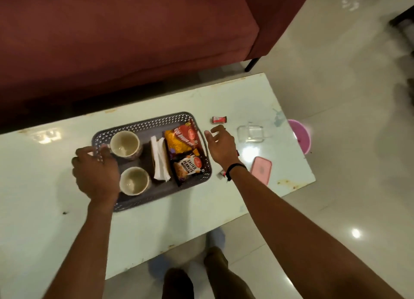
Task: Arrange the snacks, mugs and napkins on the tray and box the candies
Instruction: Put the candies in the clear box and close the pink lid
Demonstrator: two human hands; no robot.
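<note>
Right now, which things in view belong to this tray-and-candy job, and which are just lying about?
Belongs: grey perforated plastic tray, two cream mugs, white napkin stack, orange snack packet, salted peanuts packet, red wrapped candy, clear plastic box, pink lid.

Lying about: pink bucket, maroon sofa.

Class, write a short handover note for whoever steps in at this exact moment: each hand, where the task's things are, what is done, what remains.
Left hand: resting on the tray's left rim, holding nothing.
Right hand: open, empty, hanging beside the tray's right rim.
Done: two mugs, napkins, bhujia packet and salted peanuts packet on the tray.
Left: red candy and a candy by the right wrist lie loose on the table. Put them in the clear box, then fit the pink lid.
</note>
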